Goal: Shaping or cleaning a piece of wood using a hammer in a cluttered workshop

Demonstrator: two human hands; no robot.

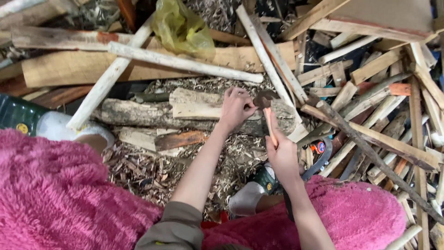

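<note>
Small hatchet (267,107), rusty dark head, orange-brown handle, sits over the thick bark-covered log (138,113) near its right end. Right hand (282,155) is wrapped tight around the handle's lower part. Left hand (236,107) has fingers curled together, touching the hatchet head and the log top; cannot tell what, if anything, it pinches. A split pale slab (194,110) lies on the log just left of that hand. Wood chips and shavings (152,171) cover the ground below. Pink fluffy garment (55,199) covers both knees, either side of the arms. Long pale stripped poles (185,62) cross behind the log, with a yellow plastic bag (180,28) above them. Dense heap of offcut sticks (384,106) crowds the right side, one dark branch (374,157) slanting close to the right hand.
</note>
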